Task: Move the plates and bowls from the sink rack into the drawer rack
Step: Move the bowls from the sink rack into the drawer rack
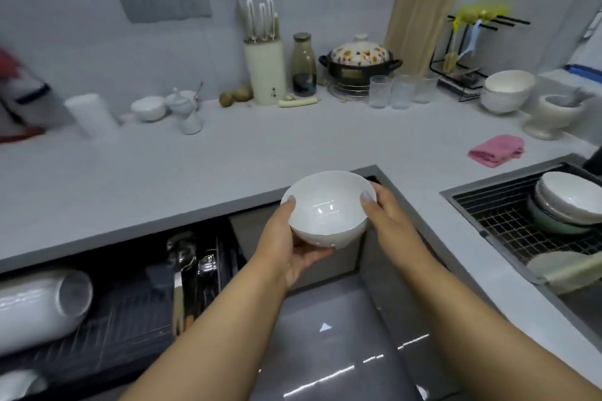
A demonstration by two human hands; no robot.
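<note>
Two bare forearms reach in from the bottom edge, at 6 o'clock, meeting at a white bowl held in mid-air near the centre. The left hand cups the bowl from below and at its 9 o'clock side, thumb on the rim, fingers curled under the base. The right hand grasps the 3 o'clock side, thumb hooked over the rim. The bowl tilts slightly toward the camera, its glossy inside showing.

Below the bowl, at 7 o'clock, an open drawer rack of dark wire holds a row of white plates standing on edge, with utensils in a compartment just to their right. At 3 o'clock, the sink rack, a black wire grid set in the sink, carries a stack of bowls, white ones nested on a pale green one.

The grey tabletop runs across the upper half. On it, from 11 to 2 o'clock, stand a knife block, a glass bottle, a flowered lidded pot, three clear glasses, a wooden cutting board leaning on the wall, and a folded pink cloth
</note>
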